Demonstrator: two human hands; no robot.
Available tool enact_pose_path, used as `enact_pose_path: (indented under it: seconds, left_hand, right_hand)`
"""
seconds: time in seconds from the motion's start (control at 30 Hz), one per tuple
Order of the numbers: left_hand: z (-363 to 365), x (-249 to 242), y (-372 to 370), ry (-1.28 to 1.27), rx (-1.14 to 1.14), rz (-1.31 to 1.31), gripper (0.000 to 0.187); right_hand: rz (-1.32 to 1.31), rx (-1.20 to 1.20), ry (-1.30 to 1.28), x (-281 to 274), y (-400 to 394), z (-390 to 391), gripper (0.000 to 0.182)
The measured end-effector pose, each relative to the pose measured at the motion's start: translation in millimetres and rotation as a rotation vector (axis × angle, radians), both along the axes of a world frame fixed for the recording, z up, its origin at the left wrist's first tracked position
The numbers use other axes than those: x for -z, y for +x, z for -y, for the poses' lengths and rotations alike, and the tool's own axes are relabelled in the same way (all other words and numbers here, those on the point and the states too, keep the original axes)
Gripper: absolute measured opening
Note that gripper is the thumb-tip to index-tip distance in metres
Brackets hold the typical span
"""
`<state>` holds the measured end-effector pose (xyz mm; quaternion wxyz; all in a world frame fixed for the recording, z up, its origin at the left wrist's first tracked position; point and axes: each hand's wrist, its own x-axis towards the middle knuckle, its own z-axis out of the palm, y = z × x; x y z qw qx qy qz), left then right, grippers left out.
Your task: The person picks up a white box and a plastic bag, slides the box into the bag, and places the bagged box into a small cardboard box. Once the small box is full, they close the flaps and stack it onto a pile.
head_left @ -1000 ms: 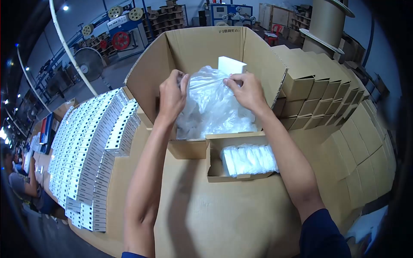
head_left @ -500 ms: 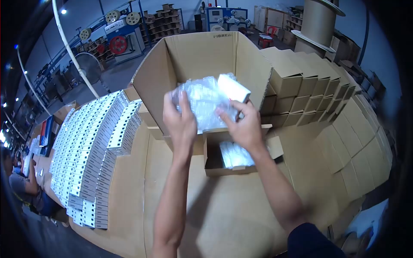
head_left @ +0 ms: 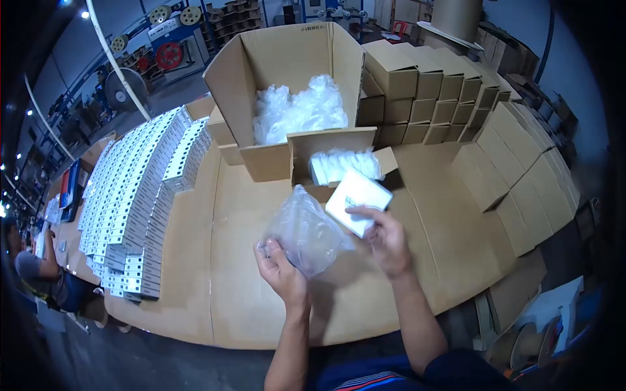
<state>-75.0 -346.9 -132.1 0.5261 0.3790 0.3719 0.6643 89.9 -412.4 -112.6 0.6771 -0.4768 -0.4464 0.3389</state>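
In the head view my left hand [head_left: 282, 268] grips the lower left edge of a clear plastic bag [head_left: 303, 228], which hangs over the cardboard-covered table. To its right, my right hand [head_left: 389, 244] holds a flat white box [head_left: 360, 201] with small dark print, pinched at its lower right. Just behind the white box is an open brown carton [head_left: 332, 139] with a row of plastic-wrapped items [head_left: 345, 165] in it. A larger open carton [head_left: 287, 55] behind that holds a heap of crumpled clear plastic [head_left: 301, 111].
Stacked white boxes [head_left: 134, 195] cover the table's left side. Brown cartons [head_left: 417, 81] are piled at the back right, with more [head_left: 531, 169] at the right edge. A person [head_left: 42, 264] sits at the far left. A pole [head_left: 114, 62] rises behind the boxes.
Both hands have come down and nearer, out from over the large carton. The bag now hangs from my left hand, apart from the white box in my right hand. The camera view has shifted.
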Motion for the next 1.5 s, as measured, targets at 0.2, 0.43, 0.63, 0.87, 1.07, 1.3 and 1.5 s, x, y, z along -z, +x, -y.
enact_pose_path:
  seconds: [0.2,0.43,0.63,0.87,1.07,1.3,1.5]
  left_hand:
    - [70.6,33.1,-17.1,-0.019,0.092,0.035,0.015]
    - [120.7,54.2,-55.5,-0.154,0.306,0.045,0.015]
    - [117.8,11.1,-72.0,0.653,-0.02,-0.818,0.035]
    - [98.6,-12.8,-46.5,0.883,0.081,-1.097,0.044]
    - [101.1,-16.1,-44.0,0.781,0.213,-1.066,0.036]
    - [98.2,-12.6,-43.2,0.792,0.259,-1.084,0.023]
    - [95.5,-9.6,-46.1,0.526,0.324,-1.068,0.012]
  right_hand:
    - [-0.233,0.239,-0.019,71.8,-85.4,58.1,0.039]
    - [-0.153,0.353,-0.121,61.7,-65.0,81.3,0.028]
    - [0.111,0.314,-0.187,43.1,-64.9,111.8,0.03]
    - [0.166,0.294,-0.12,44.5,-66.6,127.2,0.023]
    - [0.125,0.26,-0.147,43.4,-65.8,131.8,0.023]
    - [0.228,0.282,-0.152,53.5,-60.6,129.4,0.027]
    - [0.174,0.257,-0.221,70.3,-54.8,133.5,0.03]
